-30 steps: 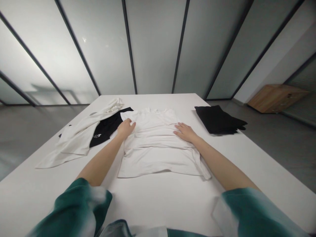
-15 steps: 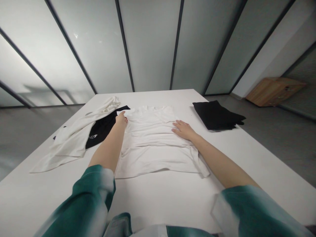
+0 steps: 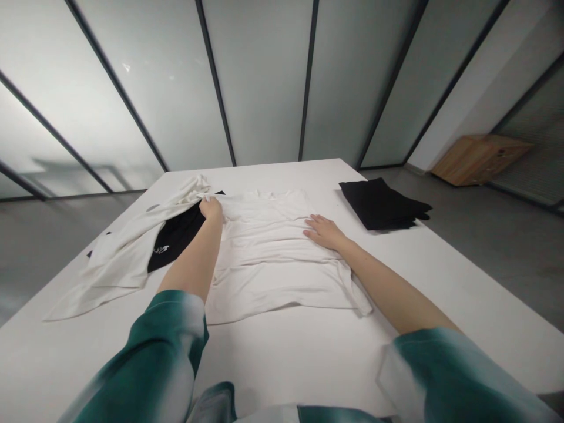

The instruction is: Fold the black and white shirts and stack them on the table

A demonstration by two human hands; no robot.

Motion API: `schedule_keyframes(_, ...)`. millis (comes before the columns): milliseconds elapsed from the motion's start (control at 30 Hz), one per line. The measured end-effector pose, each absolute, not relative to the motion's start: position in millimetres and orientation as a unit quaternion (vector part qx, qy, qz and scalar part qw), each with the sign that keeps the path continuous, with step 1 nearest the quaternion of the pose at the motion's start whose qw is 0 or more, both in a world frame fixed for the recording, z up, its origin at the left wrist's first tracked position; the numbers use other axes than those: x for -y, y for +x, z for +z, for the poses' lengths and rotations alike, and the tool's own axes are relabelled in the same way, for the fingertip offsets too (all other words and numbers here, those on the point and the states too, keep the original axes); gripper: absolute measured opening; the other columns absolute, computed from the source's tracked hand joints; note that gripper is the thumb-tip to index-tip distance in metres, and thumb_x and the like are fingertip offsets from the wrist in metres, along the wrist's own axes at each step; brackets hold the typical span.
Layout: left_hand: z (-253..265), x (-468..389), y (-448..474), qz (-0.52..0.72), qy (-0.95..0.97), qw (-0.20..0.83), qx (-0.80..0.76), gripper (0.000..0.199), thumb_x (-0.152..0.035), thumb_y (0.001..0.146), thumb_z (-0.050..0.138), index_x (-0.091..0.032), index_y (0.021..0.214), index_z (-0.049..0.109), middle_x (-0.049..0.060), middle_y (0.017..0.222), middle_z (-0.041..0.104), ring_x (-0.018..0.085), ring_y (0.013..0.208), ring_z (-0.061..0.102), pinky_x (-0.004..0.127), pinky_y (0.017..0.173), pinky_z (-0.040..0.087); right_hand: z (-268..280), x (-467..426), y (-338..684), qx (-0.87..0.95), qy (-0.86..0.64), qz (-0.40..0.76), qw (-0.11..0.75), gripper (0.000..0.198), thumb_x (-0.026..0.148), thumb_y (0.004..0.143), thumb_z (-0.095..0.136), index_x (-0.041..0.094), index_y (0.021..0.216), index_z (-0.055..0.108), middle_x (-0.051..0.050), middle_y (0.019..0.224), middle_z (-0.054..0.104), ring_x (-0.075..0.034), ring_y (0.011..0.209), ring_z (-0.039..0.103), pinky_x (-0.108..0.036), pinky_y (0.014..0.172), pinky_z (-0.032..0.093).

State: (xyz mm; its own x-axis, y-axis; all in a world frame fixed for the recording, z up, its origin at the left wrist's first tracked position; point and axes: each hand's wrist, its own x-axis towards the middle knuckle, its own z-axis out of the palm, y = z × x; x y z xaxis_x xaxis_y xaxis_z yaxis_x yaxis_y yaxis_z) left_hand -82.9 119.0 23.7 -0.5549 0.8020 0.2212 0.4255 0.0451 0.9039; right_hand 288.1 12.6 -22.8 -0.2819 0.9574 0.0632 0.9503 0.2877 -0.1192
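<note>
A white T-shirt (image 3: 273, 249) lies spread in front of me, its collar at the far end and several wrinkles running across its body. At its upper left, my left hand (image 3: 212, 208) is closed on the sleeve, with white cloth showing at the fingertips. My right hand (image 3: 325, 231) rests flat on the right side of the shirt, fingers spread. Just left of my left hand lie a loose white garment (image 3: 127, 247) and, partly under it, a black garment (image 3: 174, 238) with a small white print.
A stack of folded black cloth (image 3: 381, 202) sits at the right edge of the white table (image 3: 273, 358). Beyond the table stand frosted glass panels (image 3: 259, 82). A wooden cabinet (image 3: 478, 160) is on the floor at the far right.
My left hand has moved slightly to the left, drawing the shirt's sleeve outward over the black garment. My right hand stays on the shirt. The view has shifted a little.
</note>
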Motion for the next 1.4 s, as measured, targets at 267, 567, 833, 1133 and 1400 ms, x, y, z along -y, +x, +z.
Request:
schedule_keyframes(267, 26, -109, -39, 0.385, 0.679, 0.226, -0.583, 0.032, -0.035, 0.093, 0.05, -0.013, 0.105, 0.071, 0.011, 0.103, 0.074, 0.023, 0.1, 0.066, 0.031, 0.091, 0.049, -22, -12, 288, 0.8, -0.596, 0.034, 0.062, 0.058, 0.053, 0.1, 0.043, 0.022, 0.147, 0.051, -0.012, 0.159, 0.038, -0.031, 0.146, 0.035, -0.046, 0.118, 0.031)
schedule_keyframes(567, 5, -64, -28, 0.033, 0.792, 0.065, -0.606, 0.061, -0.048, 0.098, 0.043, -0.015, 0.149, 0.045, 0.017, 0.157, 0.04, 0.033, 0.143, 0.039, 0.044, 0.114, 0.033, -20, -10, 286, 0.803, -0.593, 0.02, 0.05, 0.058, 0.051, 0.101, 0.041, 0.019, 0.148, 0.05, -0.014, 0.159, 0.038, -0.031, 0.146, 0.037, -0.045, 0.118, 0.031)
schedule_keyframes(833, 5, -36, -18, 0.01, 0.796, -0.028, -0.604, 0.056, -0.046, 0.101, 0.035, -0.015, 0.145, 0.048, 0.019, 0.155, 0.043, 0.032, 0.143, 0.038, 0.047, 0.115, 0.031, -17, -6, 282, 0.797, -0.603, -0.002, 0.031, 0.06, 0.051, 0.101, 0.037, 0.018, 0.15, 0.046, -0.014, 0.159, 0.038, -0.031, 0.146, 0.036, -0.046, 0.117, 0.032)
schedule_keyframes(1133, 8, 4, 3, -0.038, 0.778, 0.033, -0.627, 0.081, -0.068, 0.094, 0.031, -0.013, 0.154, 0.034, 0.023, 0.162, 0.027, 0.04, 0.15, 0.023, 0.064, 0.111, 0.032, -5, 1, 253, 0.785, -0.619, 0.022, 0.017, 0.075, 0.062, 0.1, 0.028, 0.015, 0.158, 0.031, -0.018, 0.164, 0.025, -0.036, 0.15, 0.025, -0.053, 0.119, 0.025)
schedule_keyframes(1400, -7, -17, 4, -0.045, 0.764, 0.058, -0.641, 0.092, -0.075, 0.092, 0.02, -0.014, 0.161, 0.02, 0.019, 0.167, 0.01, 0.039, 0.154, 0.01, 0.068, 0.116, 0.018, -13, -16, 226, 0.762, -0.642, 0.085, -0.025, 0.085, 0.075, 0.094, 0.025, 0.024, 0.162, 0.019, -0.015, 0.168, 0.009, -0.04, 0.153, 0.008, -0.066, 0.117, 0.012)
